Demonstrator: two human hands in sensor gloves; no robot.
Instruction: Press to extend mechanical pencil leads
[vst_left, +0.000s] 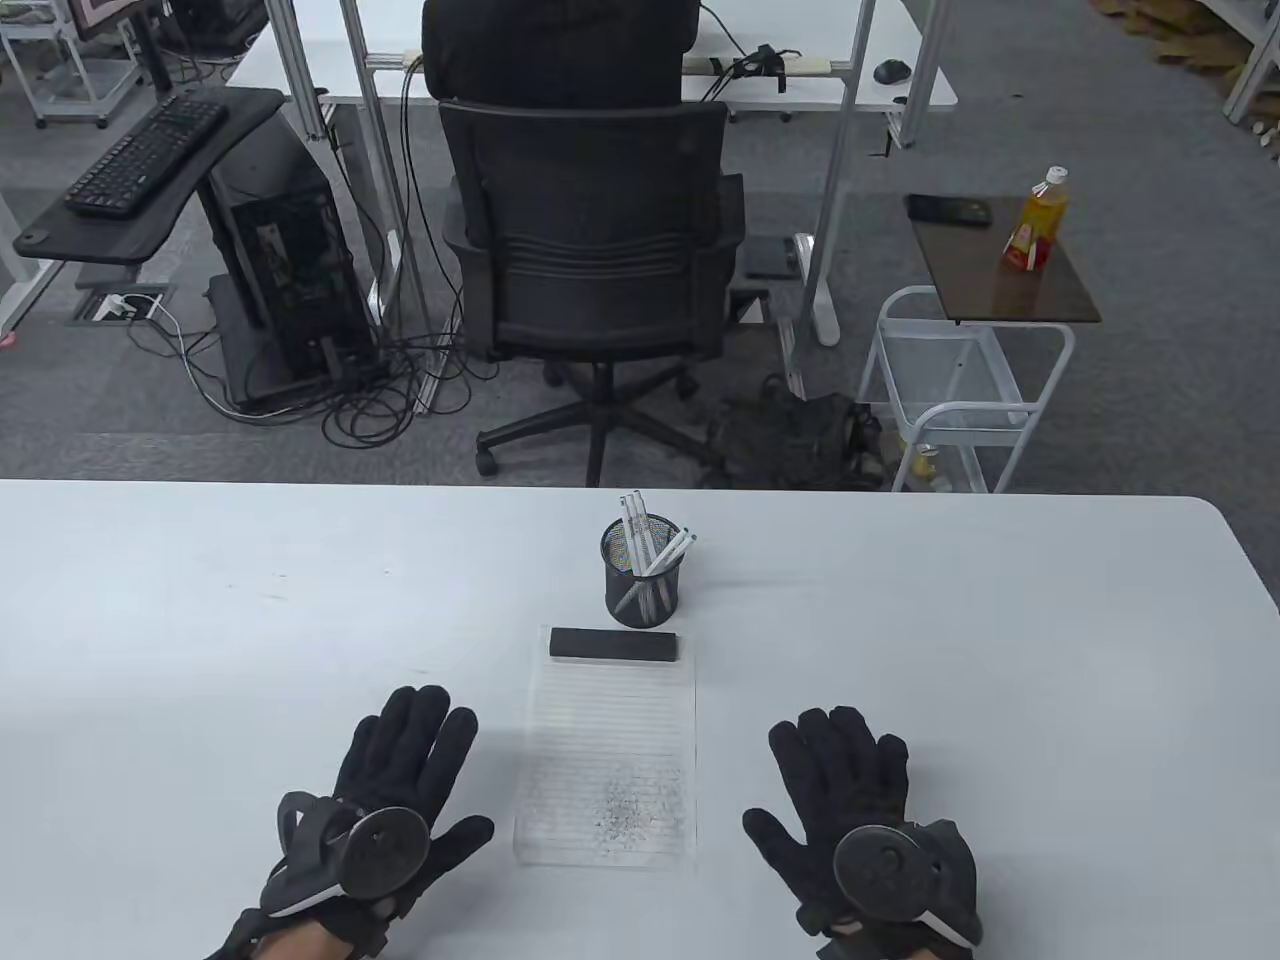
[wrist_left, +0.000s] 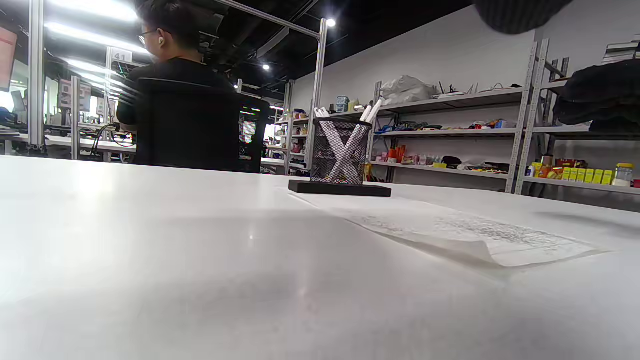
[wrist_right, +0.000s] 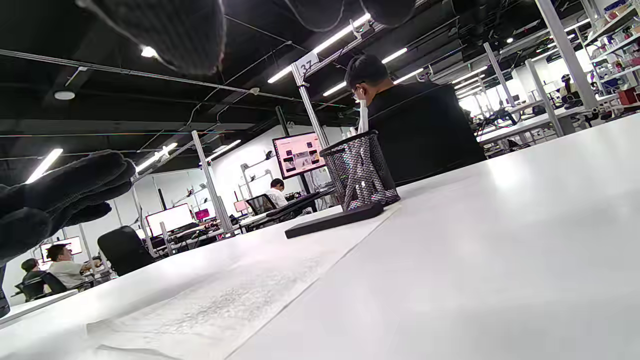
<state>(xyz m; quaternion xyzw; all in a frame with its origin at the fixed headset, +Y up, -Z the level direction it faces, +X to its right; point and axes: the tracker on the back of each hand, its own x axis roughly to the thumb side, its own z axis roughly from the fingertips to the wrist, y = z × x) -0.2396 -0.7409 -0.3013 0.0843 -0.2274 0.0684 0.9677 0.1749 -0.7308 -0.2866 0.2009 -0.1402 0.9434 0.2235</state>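
Observation:
Several white mechanical pencils (vst_left: 645, 550) stand in a black mesh cup (vst_left: 643, 590) at the table's middle; the cup also shows in the left wrist view (wrist_left: 341, 152) and the right wrist view (wrist_right: 361, 170). In front of it lies a lined paper sheet (vst_left: 610, 760) with pencil marks, held down by a black bar (vst_left: 614, 645). My left hand (vst_left: 400, 780) lies flat on the table left of the sheet, fingers spread, holding nothing. My right hand (vst_left: 850, 790) lies flat to the sheet's right, fingers spread, holding nothing.
The white table (vst_left: 1000, 650) ends just behind the cup. Beyond it stand an office chair (vst_left: 595, 260) with a seated person, a white cart (vst_left: 960, 390) and a small side table with a bottle (vst_left: 1040, 220).

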